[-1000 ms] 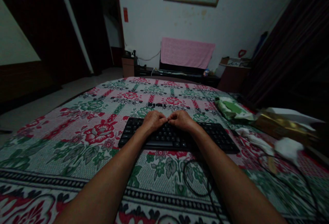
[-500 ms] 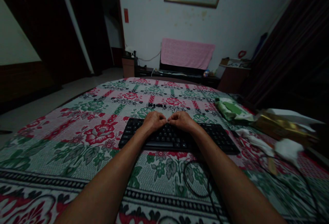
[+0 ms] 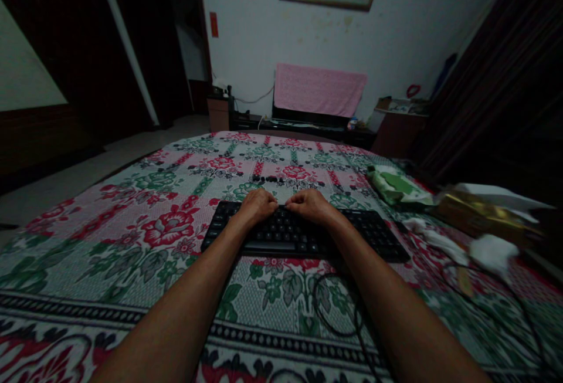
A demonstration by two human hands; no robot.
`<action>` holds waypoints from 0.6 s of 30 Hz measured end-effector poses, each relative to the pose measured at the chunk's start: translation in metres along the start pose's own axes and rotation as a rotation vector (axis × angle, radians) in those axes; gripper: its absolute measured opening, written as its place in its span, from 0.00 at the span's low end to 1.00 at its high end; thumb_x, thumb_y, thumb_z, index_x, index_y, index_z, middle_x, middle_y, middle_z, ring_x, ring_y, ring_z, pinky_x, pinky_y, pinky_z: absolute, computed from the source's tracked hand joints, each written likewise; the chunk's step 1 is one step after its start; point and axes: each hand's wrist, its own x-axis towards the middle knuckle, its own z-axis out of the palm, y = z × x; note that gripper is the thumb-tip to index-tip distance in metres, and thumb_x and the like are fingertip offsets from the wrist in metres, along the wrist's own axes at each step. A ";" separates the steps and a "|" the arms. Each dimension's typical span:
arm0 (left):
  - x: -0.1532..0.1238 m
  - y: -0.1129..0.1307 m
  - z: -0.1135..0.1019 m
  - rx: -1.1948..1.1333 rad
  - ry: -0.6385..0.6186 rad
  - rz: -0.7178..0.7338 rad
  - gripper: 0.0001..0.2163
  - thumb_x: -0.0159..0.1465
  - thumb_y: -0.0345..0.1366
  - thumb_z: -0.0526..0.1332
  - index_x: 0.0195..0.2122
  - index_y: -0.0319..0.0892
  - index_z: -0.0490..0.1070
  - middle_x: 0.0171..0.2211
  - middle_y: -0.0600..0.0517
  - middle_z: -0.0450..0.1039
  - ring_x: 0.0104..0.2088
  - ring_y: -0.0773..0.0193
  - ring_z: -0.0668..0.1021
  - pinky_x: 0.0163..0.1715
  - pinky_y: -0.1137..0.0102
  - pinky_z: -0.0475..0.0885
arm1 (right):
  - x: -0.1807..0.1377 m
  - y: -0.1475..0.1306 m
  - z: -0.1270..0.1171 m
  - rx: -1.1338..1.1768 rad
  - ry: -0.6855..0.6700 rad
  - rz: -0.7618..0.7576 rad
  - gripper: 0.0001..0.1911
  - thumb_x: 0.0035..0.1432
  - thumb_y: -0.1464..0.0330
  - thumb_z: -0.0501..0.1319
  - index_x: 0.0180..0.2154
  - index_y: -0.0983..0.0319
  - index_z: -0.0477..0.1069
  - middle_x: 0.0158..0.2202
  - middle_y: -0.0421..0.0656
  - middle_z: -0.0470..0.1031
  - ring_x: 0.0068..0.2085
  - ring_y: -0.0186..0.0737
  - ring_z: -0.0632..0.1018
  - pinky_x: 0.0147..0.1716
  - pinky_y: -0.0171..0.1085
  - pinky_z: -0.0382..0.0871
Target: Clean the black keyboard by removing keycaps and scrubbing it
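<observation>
A black keyboard [image 3: 281, 247] lies on the flowered bedspread in front of me. Over its upper rows is my left hand [image 3: 259, 204], with fingers curled and pressed together near the keys. My right hand [image 3: 309, 204] is just beside it, thumb and fingertips pinched together over the top middle keys. Whatever either pinch holds is too small or hidden to make out. Beyond the hands, several small black pieces [image 3: 267, 179], which look like keycaps, sit in a row on the bedspread.
A black cable [image 3: 317, 307] loops below the keyboard. On the right are a green and white packet [image 3: 398, 186], a golden box [image 3: 481, 216] and crumpled white tissue [image 3: 493, 256]. A pink cloth [image 3: 319, 90] drapes over a dark panel by the far wall.
My left hand has shifted slightly left, widening the gap between the two hands. My right hand stays almost in place, still pinched, and the keyboard has barely moved in view.
</observation>
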 end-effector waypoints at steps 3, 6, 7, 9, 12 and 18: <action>0.001 0.001 0.001 -0.002 -0.002 -0.007 0.13 0.56 0.35 0.54 0.36 0.43 0.79 0.35 0.48 0.79 0.38 0.60 0.77 0.38 0.72 0.67 | 0.000 0.000 0.001 -0.033 0.026 0.000 0.10 0.49 0.68 0.59 0.25 0.64 0.78 0.21 0.38 0.75 0.25 0.31 0.72 0.22 0.28 0.59; 0.001 0.001 0.003 0.015 0.009 -0.012 0.13 0.57 0.36 0.54 0.35 0.44 0.79 0.35 0.47 0.78 0.39 0.59 0.77 0.39 0.71 0.67 | 0.001 0.000 0.002 -0.038 0.032 0.017 0.09 0.49 0.68 0.59 0.25 0.64 0.77 0.22 0.39 0.75 0.25 0.31 0.72 0.23 0.28 0.59; 0.001 0.001 0.004 0.022 0.014 -0.013 0.13 0.57 0.36 0.54 0.35 0.44 0.79 0.35 0.47 0.78 0.39 0.59 0.77 0.39 0.72 0.67 | 0.001 -0.001 0.001 -0.026 0.027 0.025 0.08 0.48 0.68 0.59 0.26 0.64 0.77 0.23 0.39 0.76 0.26 0.31 0.73 0.24 0.28 0.60; 0.000 0.001 0.005 0.038 0.019 -0.003 0.13 0.57 0.36 0.54 0.35 0.45 0.79 0.35 0.47 0.78 0.40 0.59 0.77 0.39 0.71 0.67 | 0.001 -0.002 0.000 -0.005 0.020 0.044 0.08 0.47 0.69 0.60 0.26 0.64 0.77 0.24 0.39 0.76 0.27 0.32 0.73 0.25 0.28 0.61; -0.001 0.001 0.005 0.061 0.036 0.022 0.14 0.59 0.37 0.53 0.35 0.45 0.78 0.36 0.46 0.78 0.40 0.58 0.77 0.39 0.70 0.67 | 0.000 -0.004 -0.003 -0.001 0.018 0.062 0.08 0.47 0.68 0.60 0.26 0.64 0.77 0.23 0.39 0.75 0.26 0.32 0.72 0.24 0.28 0.60; -0.002 0.005 0.006 0.116 0.097 0.066 0.15 0.60 0.38 0.51 0.35 0.43 0.78 0.36 0.44 0.77 0.40 0.57 0.76 0.40 0.68 0.67 | -0.003 -0.009 -0.013 0.099 -0.032 0.143 0.07 0.45 0.68 0.60 0.24 0.65 0.75 0.20 0.37 0.71 0.22 0.28 0.67 0.21 0.28 0.58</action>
